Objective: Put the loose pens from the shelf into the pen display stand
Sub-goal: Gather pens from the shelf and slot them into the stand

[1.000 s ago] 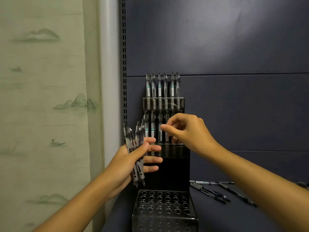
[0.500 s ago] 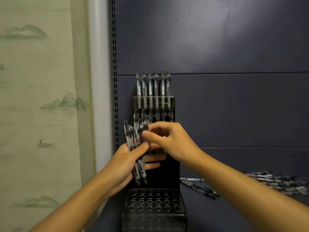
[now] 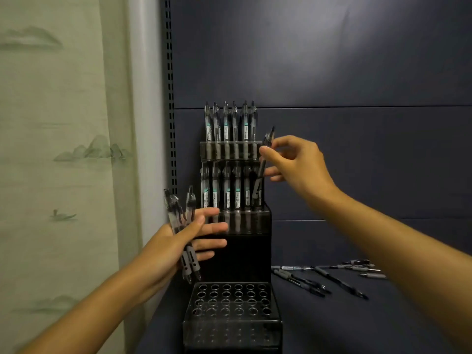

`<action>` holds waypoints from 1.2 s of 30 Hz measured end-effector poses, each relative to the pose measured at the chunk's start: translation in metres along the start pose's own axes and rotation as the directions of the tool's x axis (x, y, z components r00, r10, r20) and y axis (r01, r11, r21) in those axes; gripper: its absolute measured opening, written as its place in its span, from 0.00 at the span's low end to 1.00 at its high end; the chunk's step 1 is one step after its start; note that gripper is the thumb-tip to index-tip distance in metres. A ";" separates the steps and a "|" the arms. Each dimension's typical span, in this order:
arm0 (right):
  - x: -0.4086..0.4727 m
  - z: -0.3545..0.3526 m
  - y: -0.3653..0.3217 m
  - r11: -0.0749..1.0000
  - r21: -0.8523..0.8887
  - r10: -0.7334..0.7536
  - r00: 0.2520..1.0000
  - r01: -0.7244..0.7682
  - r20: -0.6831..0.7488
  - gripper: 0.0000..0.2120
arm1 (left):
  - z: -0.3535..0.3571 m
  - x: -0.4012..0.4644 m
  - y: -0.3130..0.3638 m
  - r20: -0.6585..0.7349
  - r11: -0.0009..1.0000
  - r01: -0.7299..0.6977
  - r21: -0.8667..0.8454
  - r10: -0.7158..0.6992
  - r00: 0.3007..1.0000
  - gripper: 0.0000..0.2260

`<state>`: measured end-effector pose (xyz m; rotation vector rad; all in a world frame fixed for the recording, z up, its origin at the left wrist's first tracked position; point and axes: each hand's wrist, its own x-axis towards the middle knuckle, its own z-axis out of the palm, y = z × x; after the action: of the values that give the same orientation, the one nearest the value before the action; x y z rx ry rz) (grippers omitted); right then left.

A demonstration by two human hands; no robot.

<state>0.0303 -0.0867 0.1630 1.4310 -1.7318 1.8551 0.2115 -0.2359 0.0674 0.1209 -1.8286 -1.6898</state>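
Note:
A stepped black pen display stand (image 3: 245, 249) stands on the dark shelf, its top and middle tiers filled with clear pens. Its lowest tier (image 3: 231, 300) is a clear block of empty holes. My right hand (image 3: 293, 162) pinches one clear pen (image 3: 263, 164), tilted, at the right end of the middle tier. My left hand (image 3: 186, 241) grips a small bunch of pens (image 3: 182, 221) upright, left of the stand, thumb across them and fingers stretched toward the stand.
Several loose pens (image 3: 324, 278) lie on the shelf (image 3: 357, 323) to the right of the stand. A dark back panel (image 3: 332, 72) rises behind it. A slotted upright (image 3: 169, 98) and a pale painted wall (image 3: 63, 149) stand at the left.
My right hand took one pen from the bunch in my left hand and carried it up and right to the stand's middle tier. The left hand stayed put.

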 end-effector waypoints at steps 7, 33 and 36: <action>-0.001 0.008 0.006 0.998 -0.054 0.018 0.999 -0.016 0.049 0.10 | 0.002 0.001 0.002 -0.015 1.000 -0.020 -0.019 0.020 1.000 0.17; -0.021 0.021 0.004 0.933 -0.334 -0.090 0.986 0.133 0.142 0.12 | 0.011 -0.002 0.005 0.008 0.986 0.033 -0.164 -0.032 0.999 0.12; -0.033 0.029 -0.011 0.949 -0.276 -0.058 0.946 0.152 0.319 0.11 | 0.019 0.000 0.008 0.013 0.985 0.034 -0.167 -0.032 0.999 0.11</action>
<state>0.0687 -0.0947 0.1406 1.7141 -1.9276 1.2979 0.2049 -0.2183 0.0755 0.0723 -1.6919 -1.8621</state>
